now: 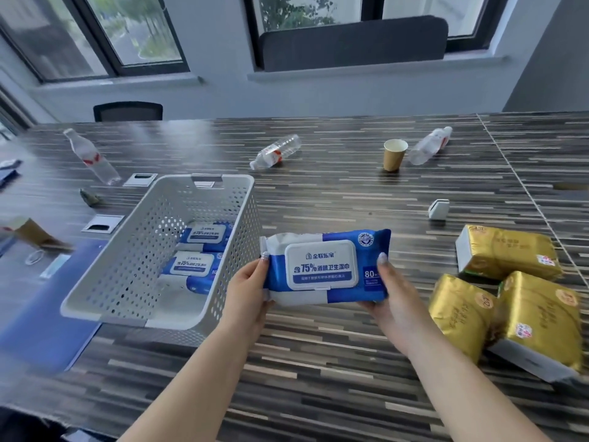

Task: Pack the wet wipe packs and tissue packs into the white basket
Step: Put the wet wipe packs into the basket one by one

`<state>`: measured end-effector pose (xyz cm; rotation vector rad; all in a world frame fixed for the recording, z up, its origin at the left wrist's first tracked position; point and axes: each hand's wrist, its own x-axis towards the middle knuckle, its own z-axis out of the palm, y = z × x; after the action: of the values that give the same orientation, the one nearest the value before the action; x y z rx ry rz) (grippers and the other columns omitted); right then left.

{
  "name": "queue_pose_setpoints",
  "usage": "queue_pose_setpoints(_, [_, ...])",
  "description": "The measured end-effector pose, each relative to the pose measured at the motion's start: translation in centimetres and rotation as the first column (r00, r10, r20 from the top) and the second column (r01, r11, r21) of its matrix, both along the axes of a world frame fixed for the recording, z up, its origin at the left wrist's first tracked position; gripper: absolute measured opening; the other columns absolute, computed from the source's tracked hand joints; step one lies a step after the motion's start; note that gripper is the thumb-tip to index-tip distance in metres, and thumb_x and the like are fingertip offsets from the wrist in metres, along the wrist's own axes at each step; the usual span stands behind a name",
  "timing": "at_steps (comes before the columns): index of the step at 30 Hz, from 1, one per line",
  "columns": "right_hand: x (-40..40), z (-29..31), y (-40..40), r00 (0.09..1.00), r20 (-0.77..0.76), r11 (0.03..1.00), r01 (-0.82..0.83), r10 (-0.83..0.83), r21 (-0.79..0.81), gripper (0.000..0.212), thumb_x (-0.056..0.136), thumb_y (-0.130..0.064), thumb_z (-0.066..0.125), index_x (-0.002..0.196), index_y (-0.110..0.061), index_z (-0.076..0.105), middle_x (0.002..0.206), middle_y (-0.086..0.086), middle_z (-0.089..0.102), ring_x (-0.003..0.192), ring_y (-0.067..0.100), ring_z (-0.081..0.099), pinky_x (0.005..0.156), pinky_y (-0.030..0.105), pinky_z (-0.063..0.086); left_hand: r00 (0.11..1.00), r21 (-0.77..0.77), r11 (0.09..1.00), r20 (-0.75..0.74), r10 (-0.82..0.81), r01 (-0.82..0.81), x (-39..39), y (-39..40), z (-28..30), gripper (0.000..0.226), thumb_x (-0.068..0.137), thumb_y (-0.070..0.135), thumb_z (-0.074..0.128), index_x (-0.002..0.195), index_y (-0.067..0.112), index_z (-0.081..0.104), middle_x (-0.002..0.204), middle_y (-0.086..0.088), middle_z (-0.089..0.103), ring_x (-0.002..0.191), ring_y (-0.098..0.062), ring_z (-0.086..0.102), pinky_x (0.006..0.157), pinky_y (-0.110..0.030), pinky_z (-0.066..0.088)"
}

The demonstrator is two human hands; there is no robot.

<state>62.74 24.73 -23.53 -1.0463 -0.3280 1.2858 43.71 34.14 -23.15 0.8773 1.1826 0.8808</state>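
Note:
A blue and white wet wipe pack (325,267) is held flat above the table, just right of the white basket (127,266). My left hand (247,291) grips its left end and my right hand (393,295) grips its right end, thumbs on top. Two more wet wipe packs (204,237) (191,269) lie inside the perforated basket. Three gold tissue packs sit at the right: one further back (506,252), two nearer (460,314) (541,320).
Three plastic water bottles (90,157) (275,151) (430,145) and a brown paper cup (394,154) stand or lie on the striped table's far half. A small white holder (439,209) sits right of centre. A blue folder (38,327) lies left of the basket. A chair (127,111) stands behind.

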Motion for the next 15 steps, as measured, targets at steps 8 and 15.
queue_pose_setpoints(8, [-0.6,0.2,0.5,0.983,0.064,0.977,0.178,-0.171,-0.114,0.027,0.101,-0.024,0.039,0.092,-0.017,0.064,0.080,0.002,0.072,0.075,0.018,0.065,0.067,0.033,0.051,0.997,-0.071,0.997,0.069,0.042,-0.037,-0.4,0.1,0.6,0.026,0.099,0.028,0.047,0.092,0.013,0.066,0.093,-0.010,0.068,0.081,-0.023,0.062,0.066,-0.037,0.050])
queue_pose_setpoints(15, [-1.4,0.4,1.2,0.975,0.005,0.965,0.221,-0.222,-0.140,0.023,0.099,-0.030,0.044,0.096,-0.018,0.064,0.082,0.004,0.072,0.074,0.020,0.066,0.064,0.035,0.054,0.962,-0.108,0.994,0.272,0.017,0.013,-1.7,0.5,2.3,0.033,0.087,0.035,0.059,0.105,0.009,0.065,0.096,-0.011,0.072,0.074,-0.020,0.071,0.060,-0.033,0.060])
